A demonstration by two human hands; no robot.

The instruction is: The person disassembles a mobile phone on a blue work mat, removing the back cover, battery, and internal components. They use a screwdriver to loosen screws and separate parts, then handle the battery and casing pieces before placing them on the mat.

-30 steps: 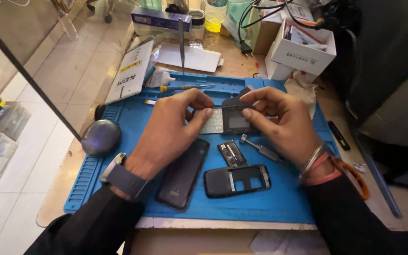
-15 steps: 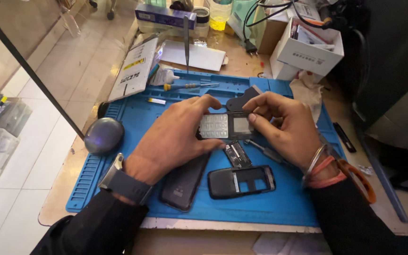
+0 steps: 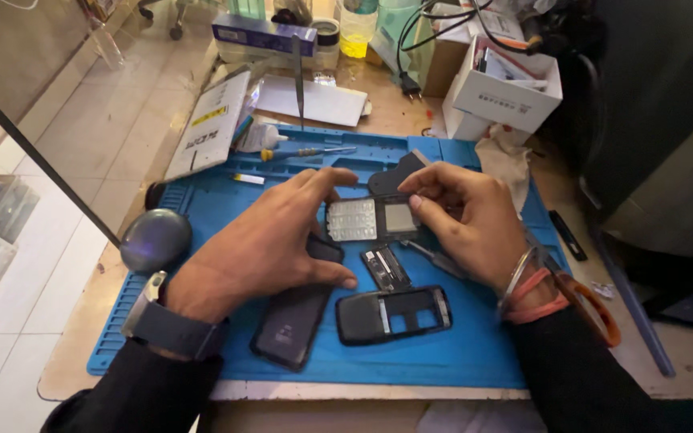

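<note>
**Holding a stripped phone board over the blue repair mat**

Holding a small phone board [image 3: 372,218], with its pale keypad grid and little grey screen facing up, you grip it between both hands just above the middle of the blue mat [image 3: 459,353]. Your left hand [image 3: 262,248] closes on the keypad end, fingertips on its top edge and thumb stretched beneath toward the mat. Your right hand [image 3: 467,220] pinches the screen end, thumb pressing the screen's face and fingers curled behind. A dark cover piece [image 3: 395,172] sticks up behind the board, touching your right fingers.

Every place below is given from the mat. On it, under your left palm, lies a dark phone back cover [image 3: 290,325], tilted. Just right of that, near the mat's front edge, sits a black phone frame [image 3: 395,314] with open windows. Between the frame and the board lies a small dark inner part [image 3: 385,267]. A metal tool [image 3: 435,258] rests on the mat, partly under your right hand. At the mat's far edge lies a screwdriver with a yellow collar [image 3: 302,151]. Off the left edge sits a dark rounded object [image 3: 156,238]. Beyond the far right corner stands a white cardboard box [image 3: 503,96].
</note>
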